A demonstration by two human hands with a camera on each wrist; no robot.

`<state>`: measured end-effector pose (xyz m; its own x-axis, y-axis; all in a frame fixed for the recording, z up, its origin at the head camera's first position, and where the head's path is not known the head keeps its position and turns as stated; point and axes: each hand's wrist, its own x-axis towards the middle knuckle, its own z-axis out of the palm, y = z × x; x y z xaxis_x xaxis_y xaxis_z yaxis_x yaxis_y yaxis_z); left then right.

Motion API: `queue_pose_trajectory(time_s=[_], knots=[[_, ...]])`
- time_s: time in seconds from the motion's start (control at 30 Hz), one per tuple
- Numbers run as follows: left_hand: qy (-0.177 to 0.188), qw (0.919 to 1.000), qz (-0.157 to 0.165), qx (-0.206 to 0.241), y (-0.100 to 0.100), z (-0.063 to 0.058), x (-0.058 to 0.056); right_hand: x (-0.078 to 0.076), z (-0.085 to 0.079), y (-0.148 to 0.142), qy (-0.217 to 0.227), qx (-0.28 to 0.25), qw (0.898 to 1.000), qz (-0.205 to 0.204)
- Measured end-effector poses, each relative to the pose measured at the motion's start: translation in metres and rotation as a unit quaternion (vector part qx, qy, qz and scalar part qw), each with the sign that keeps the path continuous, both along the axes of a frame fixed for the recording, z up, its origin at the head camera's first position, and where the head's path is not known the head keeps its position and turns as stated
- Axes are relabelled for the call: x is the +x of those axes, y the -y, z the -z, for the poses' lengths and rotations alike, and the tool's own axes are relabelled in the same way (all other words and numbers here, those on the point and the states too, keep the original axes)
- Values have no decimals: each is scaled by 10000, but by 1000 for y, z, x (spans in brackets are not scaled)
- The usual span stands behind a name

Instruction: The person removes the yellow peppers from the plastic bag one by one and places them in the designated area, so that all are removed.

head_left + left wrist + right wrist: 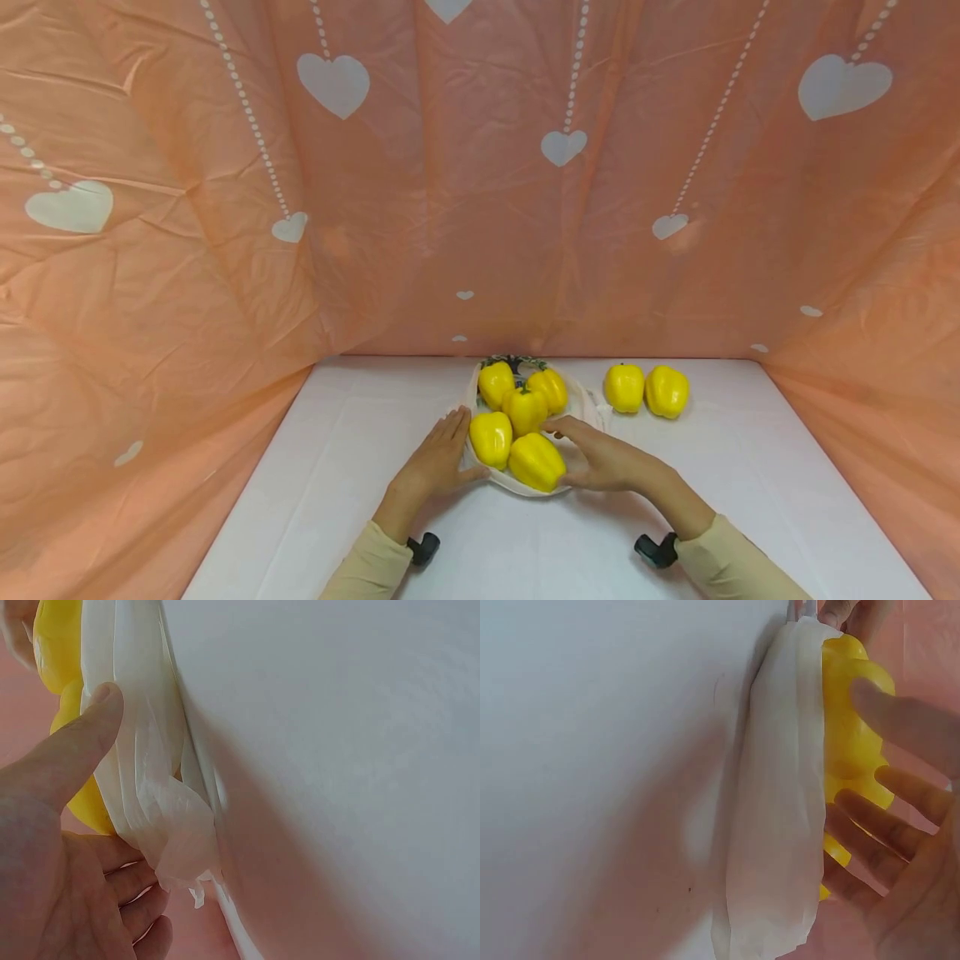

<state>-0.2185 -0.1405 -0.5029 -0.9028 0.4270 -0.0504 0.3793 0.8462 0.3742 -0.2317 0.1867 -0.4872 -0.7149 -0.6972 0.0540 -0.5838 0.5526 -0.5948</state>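
A thin whitish bag (772,787) with its mouth folded open sits on the table, and several yellow bell peppers are gathered in it. The frontmost bell pepper (537,462) lies tilted at the near rim. Beside it my right hand (600,457) has its fingers spread, with the thumb tip right at a pepper in the right wrist view. My left hand (437,457) rests along the bag's left side, fingers straight and thumb against the bag's outer wall. Another bell pepper (491,440) is close to the left fingertips.
Two more yellow bell peppers (645,390) stand side by side on the white table (322,500), right of the bag. An orange curtain (480,208) with white hearts hangs at the back and sides. Dark printing (517,363) shows at the bag's far edge.
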Motion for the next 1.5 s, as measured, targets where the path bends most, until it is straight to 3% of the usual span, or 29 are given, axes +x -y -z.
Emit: queue_pose_trajectory(time_s=[0.4, 0.67, 1.5], knots=[[-40, 10000, -10, -67, -2, 2, -1, 0, 2, 8, 432, 19, 9989, -156], [2, 9999, -49, -109, -3, 1, -2, 2, 5, 11, 115, 12, 9997, -223], [5, 9999, -108, -36, -2, 2, -1, 13, -2, -12, -695, -302, 9967, 298]])
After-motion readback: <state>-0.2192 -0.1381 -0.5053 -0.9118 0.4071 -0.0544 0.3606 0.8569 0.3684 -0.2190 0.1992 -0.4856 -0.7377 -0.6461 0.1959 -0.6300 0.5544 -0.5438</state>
